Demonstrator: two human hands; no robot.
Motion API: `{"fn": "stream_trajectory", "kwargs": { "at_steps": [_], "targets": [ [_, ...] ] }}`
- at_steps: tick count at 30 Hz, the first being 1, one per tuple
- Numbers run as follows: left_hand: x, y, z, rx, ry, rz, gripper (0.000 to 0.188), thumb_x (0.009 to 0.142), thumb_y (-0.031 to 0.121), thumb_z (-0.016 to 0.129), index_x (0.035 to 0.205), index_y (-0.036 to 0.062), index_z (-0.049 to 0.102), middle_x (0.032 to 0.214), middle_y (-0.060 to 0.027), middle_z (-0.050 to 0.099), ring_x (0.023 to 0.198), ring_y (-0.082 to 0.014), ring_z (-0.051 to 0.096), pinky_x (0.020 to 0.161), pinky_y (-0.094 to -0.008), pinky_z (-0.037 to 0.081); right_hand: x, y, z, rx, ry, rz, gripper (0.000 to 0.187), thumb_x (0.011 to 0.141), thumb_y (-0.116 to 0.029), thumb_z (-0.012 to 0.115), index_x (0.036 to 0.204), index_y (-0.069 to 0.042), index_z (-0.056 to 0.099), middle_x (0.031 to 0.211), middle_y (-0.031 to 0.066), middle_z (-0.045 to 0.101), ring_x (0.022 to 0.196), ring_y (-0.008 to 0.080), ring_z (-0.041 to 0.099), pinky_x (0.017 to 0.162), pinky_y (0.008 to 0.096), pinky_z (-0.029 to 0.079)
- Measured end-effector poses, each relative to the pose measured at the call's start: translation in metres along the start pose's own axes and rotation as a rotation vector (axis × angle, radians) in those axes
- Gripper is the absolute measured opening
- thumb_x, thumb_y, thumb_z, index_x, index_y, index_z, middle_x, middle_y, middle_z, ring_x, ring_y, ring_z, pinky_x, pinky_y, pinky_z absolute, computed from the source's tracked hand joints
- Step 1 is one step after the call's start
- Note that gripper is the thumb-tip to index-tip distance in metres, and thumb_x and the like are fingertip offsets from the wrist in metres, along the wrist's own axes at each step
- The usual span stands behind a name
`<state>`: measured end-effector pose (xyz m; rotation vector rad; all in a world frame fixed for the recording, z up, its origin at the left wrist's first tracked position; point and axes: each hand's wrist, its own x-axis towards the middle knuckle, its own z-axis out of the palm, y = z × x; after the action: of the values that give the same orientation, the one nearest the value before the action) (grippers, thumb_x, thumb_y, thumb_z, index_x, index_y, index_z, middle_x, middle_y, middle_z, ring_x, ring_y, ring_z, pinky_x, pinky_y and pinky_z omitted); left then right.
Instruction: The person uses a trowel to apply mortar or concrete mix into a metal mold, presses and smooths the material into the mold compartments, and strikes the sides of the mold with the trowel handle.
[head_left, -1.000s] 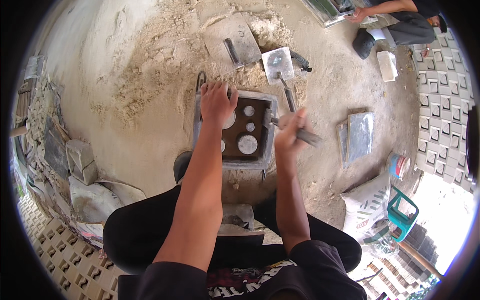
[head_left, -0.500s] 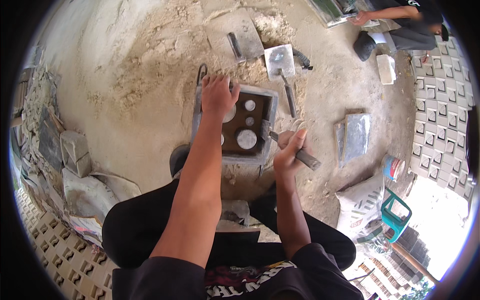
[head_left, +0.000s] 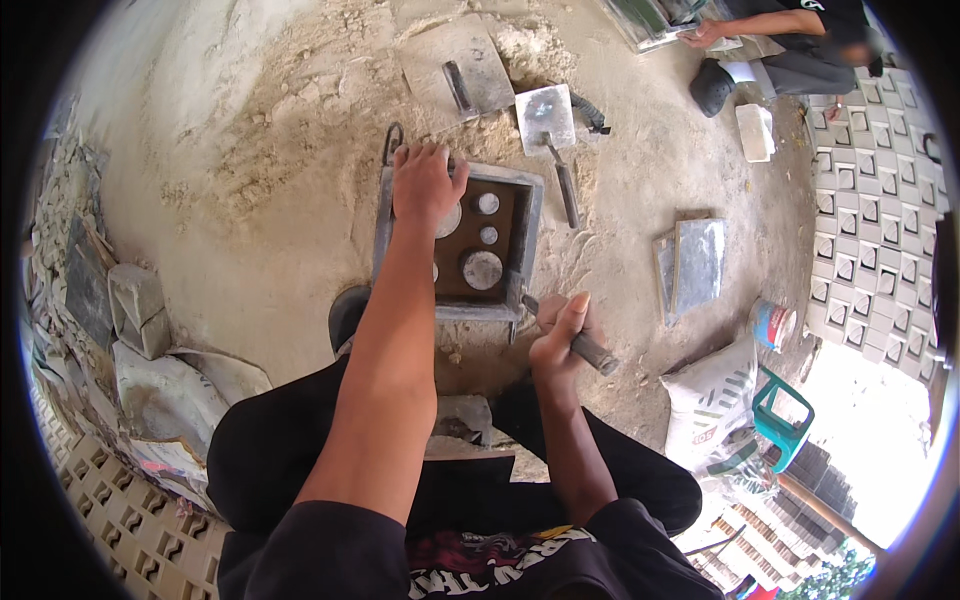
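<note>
A rectangular grey mould lies on the ground before me, with a brown layer inside. Round pale discs of differing sizes stand up from that layer, the largest fully visible disc near the front right. My left hand is closed over the mould's far left rim, its forearm hiding much of the left side. In my right hand is a small trowel, gripped by its thick handle with the thumb along the top. Its blade touches the mould's right wall close to the near right corner.
Beyond the mould lie a square trowel and a board with a handle among loose sand. Flat plates, a white sack and a green stool are at right. Another person works at the far right.
The trowel blade has moved along the mould's right wall toward me, and my right hand has come nearer with it. My left hand stays on the far rim. The view has shifted slightly.
</note>
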<state>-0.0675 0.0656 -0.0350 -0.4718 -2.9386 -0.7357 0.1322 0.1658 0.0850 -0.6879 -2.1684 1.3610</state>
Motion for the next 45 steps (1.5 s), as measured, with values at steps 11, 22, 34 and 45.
{"fn": "stream_trajectory", "kwargs": {
  "at_steps": [11,22,34,45],
  "targets": [
    [0.0,-0.001,0.003,-0.009,0.003,0.019,0.037,0.088,0.035,0.049,0.094,0.0024,0.066,0.1,-0.0139,0.065,0.104,-0.0279,0.056,0.101,-0.0413,0.033,-0.012,0.0,0.004,0.0,0.045,0.087,0.042,0.101,-0.019,0.039,0.06,-0.008,0.037,0.051,-0.0021,0.037,0.047,0.0063,0.032,0.045,0.0274,0.021],
    [0.003,-0.003,0.008,0.033,0.032,0.05,0.035,0.089,0.033,0.049,0.089,0.0029,0.066,0.093,-0.0129,0.066,0.098,-0.0284,0.058,0.098,-0.0411,0.035,-0.017,-0.013,-0.004,0.165,-0.057,0.159,0.04,0.1,-0.02,0.043,0.063,-0.005,0.044,0.056,-0.0007,0.044,0.052,0.0073,0.04,0.048,0.0252,0.033],
    [0.004,0.008,0.001,0.053,0.027,0.068,0.034,0.089,0.029,0.051,0.093,-0.0011,0.067,0.095,-0.0134,0.066,0.097,-0.0301,0.058,0.096,-0.0423,0.036,-0.015,0.008,0.009,0.028,-0.139,-0.117,0.034,0.091,-0.008,0.056,0.061,-0.001,0.043,0.054,0.0092,0.04,0.045,0.0201,0.039,0.043,0.0327,0.029],
    [0.003,0.003,0.003,0.022,0.056,0.06,0.031,0.09,0.028,0.051,0.088,0.0007,0.066,0.094,-0.0136,0.065,0.096,-0.0297,0.057,0.095,-0.0415,0.037,0.016,-0.003,0.014,0.215,-0.085,0.013,0.048,0.097,-0.023,0.051,0.055,-0.002,0.043,0.047,0.0043,0.038,0.043,0.0113,0.033,0.042,0.0308,0.028]
  ]
}}
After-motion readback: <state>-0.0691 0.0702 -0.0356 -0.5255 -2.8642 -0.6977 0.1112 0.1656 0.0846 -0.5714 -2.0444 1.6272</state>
